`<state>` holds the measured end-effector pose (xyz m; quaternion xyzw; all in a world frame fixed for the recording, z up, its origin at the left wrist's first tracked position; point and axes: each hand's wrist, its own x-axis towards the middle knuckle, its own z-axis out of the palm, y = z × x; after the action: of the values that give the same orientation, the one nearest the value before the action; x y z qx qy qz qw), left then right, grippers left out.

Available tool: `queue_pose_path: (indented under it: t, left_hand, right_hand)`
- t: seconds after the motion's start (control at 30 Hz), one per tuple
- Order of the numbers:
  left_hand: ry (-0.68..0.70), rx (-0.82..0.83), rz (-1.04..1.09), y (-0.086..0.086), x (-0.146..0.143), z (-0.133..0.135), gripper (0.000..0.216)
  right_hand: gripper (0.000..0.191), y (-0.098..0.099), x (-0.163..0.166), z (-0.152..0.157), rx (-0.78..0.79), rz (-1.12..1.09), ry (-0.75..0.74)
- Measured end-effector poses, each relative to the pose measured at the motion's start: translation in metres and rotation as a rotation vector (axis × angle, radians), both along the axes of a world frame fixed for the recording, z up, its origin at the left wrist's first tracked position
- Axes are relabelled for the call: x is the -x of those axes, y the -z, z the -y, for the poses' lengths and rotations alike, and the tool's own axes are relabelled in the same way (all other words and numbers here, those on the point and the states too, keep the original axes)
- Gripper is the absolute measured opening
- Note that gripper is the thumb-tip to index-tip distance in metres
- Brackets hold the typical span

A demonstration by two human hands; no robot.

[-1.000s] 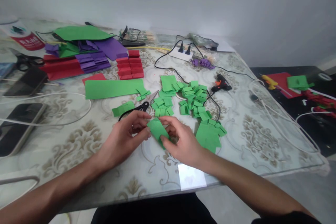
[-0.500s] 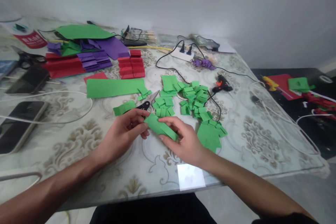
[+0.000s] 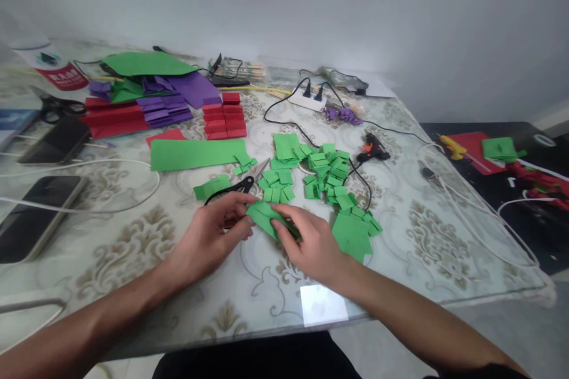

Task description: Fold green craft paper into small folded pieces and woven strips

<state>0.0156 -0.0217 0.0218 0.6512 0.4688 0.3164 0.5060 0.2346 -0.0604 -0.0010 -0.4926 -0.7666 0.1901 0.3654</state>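
Observation:
Both my hands meet over a small green paper piece near the table's front middle. My left hand pinches its left end with thumb and fingertips. My right hand presses and pinches its right part, fingers bent over it. Black-handled scissors lie just beyond my left fingers. Several small folded green pieces are heaped behind my hands, and a larger green stack lies right of my right hand.
A long green strip, red folded pieces and purple and red paper lie at the back left. A glue gun, power strip and cables sit behind. Two phones lie at the left. The glass table edge runs close to me.
The green piece has been lowered and flattened toward the table between my hands, and my right fingers have closed over its right part. The view shifted slightly.

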Motion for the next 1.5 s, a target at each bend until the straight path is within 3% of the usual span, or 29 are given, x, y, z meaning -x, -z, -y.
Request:
queue_pose_path:
  t: [0.3, 0.43, 0.53, 0.83, 1.1, 1.37, 1.5]
  left_hand:
    - [0.163, -0.029, -0.017, 0.002, -0.003, 0.007, 0.028]
    - [0.175, -0.17, -0.123, 0.005, -0.003, 0.008, 0.021]
    - [0.151, -0.293, -0.199, 0.008, -0.004, 0.009, 0.019]
    - [0.13, -0.407, -0.241, 0.006, -0.005, 0.01, 0.011]
    - [0.159, -0.417, -0.217, 0.006, -0.003, 0.011, 0.012]
    - [0.258, -0.282, -0.129, -0.002, -0.001, 0.011, 0.022]
    - [0.318, -0.299, -0.096, 0.0, 0.002, 0.011, 0.034]
  right_hand:
    - [0.032, 0.003, 0.002, 0.0, -0.08, 0.029, -0.058]
    - [0.039, 0.0, 0.004, 0.0, -0.043, -0.053, -0.065]
    - [0.035, -0.002, 0.006, 0.001, -0.033, -0.092, -0.081]
    - [0.005, -0.004, 0.01, 0.003, 0.153, -0.215, -0.004]
    - [0.003, -0.008, 0.009, -0.003, 0.496, -0.44, 0.004]
    - [0.008, -0.008, 0.008, -0.008, 0.602, -0.601, 0.043]
    - [0.01, -0.007, 0.009, -0.007, 0.599, -0.625, 0.054]
